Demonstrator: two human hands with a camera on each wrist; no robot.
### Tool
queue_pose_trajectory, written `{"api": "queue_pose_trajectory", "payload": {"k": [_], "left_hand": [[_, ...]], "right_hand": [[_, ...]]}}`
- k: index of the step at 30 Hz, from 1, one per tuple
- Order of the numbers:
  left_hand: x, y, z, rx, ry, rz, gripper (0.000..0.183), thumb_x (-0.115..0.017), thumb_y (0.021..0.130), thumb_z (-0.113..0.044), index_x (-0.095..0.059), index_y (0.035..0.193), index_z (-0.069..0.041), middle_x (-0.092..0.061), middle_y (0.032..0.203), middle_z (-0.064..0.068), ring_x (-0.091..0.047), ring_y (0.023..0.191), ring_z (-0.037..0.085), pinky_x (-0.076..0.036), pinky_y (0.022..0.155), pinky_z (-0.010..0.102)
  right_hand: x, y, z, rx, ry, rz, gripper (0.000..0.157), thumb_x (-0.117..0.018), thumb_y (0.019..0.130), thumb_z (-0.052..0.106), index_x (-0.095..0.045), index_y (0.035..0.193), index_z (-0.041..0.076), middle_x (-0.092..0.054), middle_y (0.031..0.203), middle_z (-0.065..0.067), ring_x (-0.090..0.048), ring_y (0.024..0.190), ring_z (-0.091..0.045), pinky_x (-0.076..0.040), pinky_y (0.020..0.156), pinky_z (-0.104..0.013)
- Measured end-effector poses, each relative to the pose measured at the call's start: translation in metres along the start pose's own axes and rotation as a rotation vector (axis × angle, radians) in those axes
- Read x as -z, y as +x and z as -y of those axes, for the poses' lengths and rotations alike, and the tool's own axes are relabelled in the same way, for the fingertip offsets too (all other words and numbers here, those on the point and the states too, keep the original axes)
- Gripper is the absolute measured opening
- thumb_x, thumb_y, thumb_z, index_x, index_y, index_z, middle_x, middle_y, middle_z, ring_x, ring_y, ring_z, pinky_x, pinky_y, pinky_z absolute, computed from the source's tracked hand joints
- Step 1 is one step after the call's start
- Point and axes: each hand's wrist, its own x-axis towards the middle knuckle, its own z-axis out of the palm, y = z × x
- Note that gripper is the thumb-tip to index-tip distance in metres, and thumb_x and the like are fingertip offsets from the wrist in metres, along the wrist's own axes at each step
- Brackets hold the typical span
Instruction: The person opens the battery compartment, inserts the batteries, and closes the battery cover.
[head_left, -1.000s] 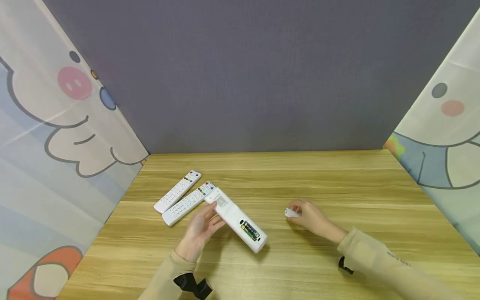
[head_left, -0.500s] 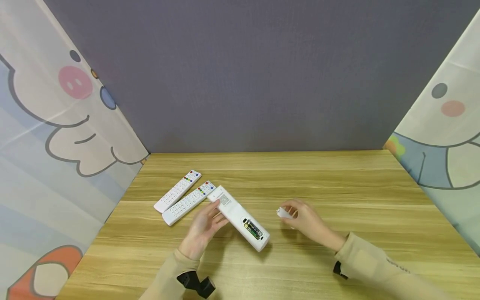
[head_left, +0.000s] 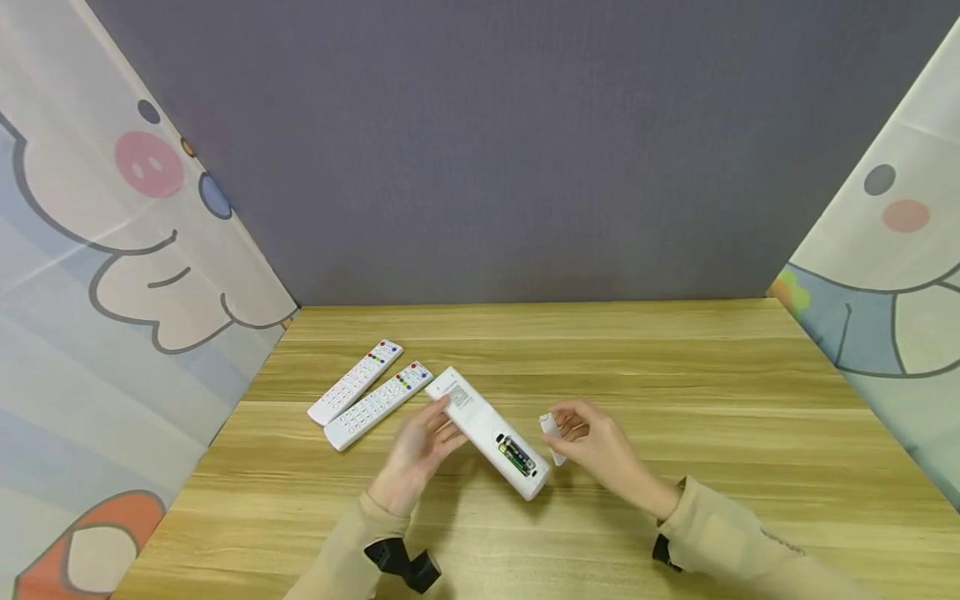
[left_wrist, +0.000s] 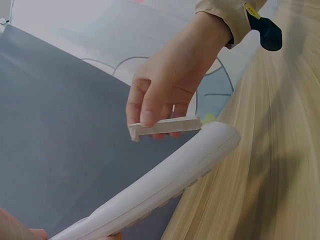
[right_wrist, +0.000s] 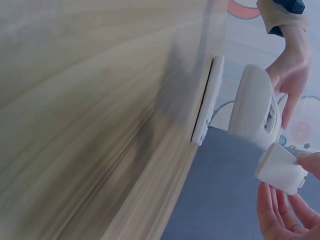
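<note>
My left hand (head_left: pixel 414 457) grips a white remote control (head_left: pixel 480 423) near its far end, its back turned up. The battery compartment (head_left: pixel 517 455) in that back is uncovered, with batteries showing inside. Between thumb and fingers, my right hand (head_left: pixel 600 450) pinches a small white battery cover (head_left: pixel 552 437), just right of the remote's near end. In the left wrist view the cover (left_wrist: pixel 167 126) is held close above the tip of the remote (left_wrist: pixel 165 175). From the right wrist, the cover (right_wrist: pixel 282 169) appears beside the remote's end (right_wrist: pixel 252 102).
Two more white remotes lie buttons up on the wooden table (head_left: pixel 675 358) at the left: one remote (head_left: pixel 356 383) farther out, another remote (head_left: pixel 378 406) nearer the left hand. A dark grey panel (head_left: pixel 525 150) rises behind the table, with printed curtains (head_left: pixel 90 250) at the sides.
My right hand has moved left with the battery cover, turning it more upright, toward the remote. My left hand has shifted the remote slightly right. The two lying remotes stay put.
</note>
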Motion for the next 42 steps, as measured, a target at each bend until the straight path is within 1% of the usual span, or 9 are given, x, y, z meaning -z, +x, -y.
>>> {"api": "queue_pose_trajectory", "payload": {"k": [5, 13, 22, 29, 32, 34, 38, 40, 42], "left_hand": [[-0.003, 0.002, 0.000, 0.006, -0.011, 0.004, 0.021, -0.046, 0.091, -0.012, -0.047, 0.109, -0.001, -0.056, 0.095, 0.007, -0.057, 0.085, 0.021, -0.049, 0.081, 0.035], [-0.009, 0.002, 0.001, 0.005, -0.011, 0.018, 0.020, -0.046, 0.091, -0.012, -0.046, 0.109, -0.002, -0.056, 0.095, 0.006, -0.056, 0.085, 0.020, -0.048, 0.083, 0.036], [-0.013, 0.002, 0.001, 0.011, -0.017, 0.025, 0.032, -0.045, 0.091, -0.013, -0.038, 0.118, 0.004, -0.052, 0.099, 0.009, -0.054, 0.089, 0.021, -0.046, 0.087, 0.037], [-0.016, 0.004, 0.002, 0.008, -0.018, 0.014, 0.026, -0.044, 0.092, -0.011, -0.042, 0.114, 0.003, -0.054, 0.096, 0.009, -0.056, 0.087, 0.022, -0.045, 0.089, 0.041], [-0.017, 0.004, 0.002, 0.006, -0.024, 0.017, 0.027, -0.044, 0.092, -0.010, -0.042, 0.114, 0.004, -0.054, 0.096, 0.009, -0.056, 0.086, 0.023, -0.044, 0.090, 0.042], [-0.017, 0.004, 0.002, 0.005, -0.024, 0.022, 0.027, -0.044, 0.092, -0.010, -0.041, 0.114, 0.004, -0.054, 0.096, 0.009, -0.056, 0.087, 0.023, -0.044, 0.090, 0.042], [-0.017, 0.004, 0.002, 0.005, -0.018, 0.025, 0.025, -0.043, 0.092, -0.011, -0.043, 0.114, 0.003, -0.054, 0.097, 0.009, -0.056, 0.087, 0.022, -0.045, 0.088, 0.040], [-0.017, 0.004, 0.002, 0.006, -0.017, 0.025, 0.025, -0.043, 0.092, -0.011, -0.043, 0.113, 0.003, -0.054, 0.097, 0.009, -0.056, 0.086, 0.022, -0.046, 0.086, 0.039], [-0.018, 0.003, 0.002, 0.007, -0.015, 0.027, 0.027, -0.043, 0.092, -0.011, -0.042, 0.115, 0.003, -0.054, 0.098, 0.010, -0.056, 0.087, 0.021, -0.047, 0.086, 0.038]], "right_hand": [[-0.003, -0.002, 0.003, 0.019, 0.044, 0.004, 0.037, -0.074, 0.068, 0.007, -0.057, 0.100, -0.001, -0.057, 0.085, -0.003, -0.056, 0.072, -0.010, -0.052, 0.065, -0.022], [-0.009, -0.001, 0.006, 0.069, 0.067, -0.003, 0.038, -0.075, 0.066, 0.005, -0.058, 0.100, 0.002, -0.058, 0.085, -0.002, -0.056, 0.071, -0.008, -0.053, 0.065, -0.022], [-0.012, -0.001, 0.009, 0.099, 0.085, -0.001, 0.037, -0.076, 0.066, 0.008, -0.059, 0.099, 0.004, -0.058, 0.082, -0.002, -0.057, 0.070, -0.008, -0.053, 0.064, -0.023], [-0.012, -0.002, 0.008, 0.137, 0.079, 0.003, 0.035, -0.075, 0.068, 0.012, -0.060, 0.098, 0.004, -0.057, 0.082, -0.001, -0.056, 0.070, -0.009, -0.053, 0.063, -0.022], [-0.013, -0.002, 0.010, 0.164, 0.068, -0.002, 0.035, -0.075, 0.067, 0.009, -0.059, 0.098, 0.003, -0.057, 0.082, -0.001, -0.056, 0.070, -0.011, -0.053, 0.062, -0.023], [-0.013, -0.002, 0.013, 0.184, 0.062, -0.006, 0.035, -0.075, 0.066, 0.004, -0.059, 0.097, 0.001, -0.057, 0.081, -0.003, -0.056, 0.068, -0.014, -0.053, 0.061, -0.025], [-0.010, -0.003, 0.026, 0.215, 0.047, -0.017, 0.035, -0.074, 0.063, -0.005, -0.058, 0.094, -0.004, -0.057, 0.078, -0.008, -0.056, 0.065, -0.020, -0.053, 0.059, -0.028], [-0.009, -0.004, 0.031, 0.227, 0.040, -0.020, 0.034, -0.074, 0.062, -0.007, -0.058, 0.093, -0.006, -0.056, 0.077, -0.010, -0.056, 0.065, -0.021, -0.053, 0.058, -0.029], [-0.010, -0.004, 0.029, 0.238, 0.035, -0.021, 0.034, -0.074, 0.062, -0.006, -0.059, 0.092, -0.006, -0.056, 0.077, -0.010, -0.055, 0.064, -0.022, -0.053, 0.057, -0.029]]}}
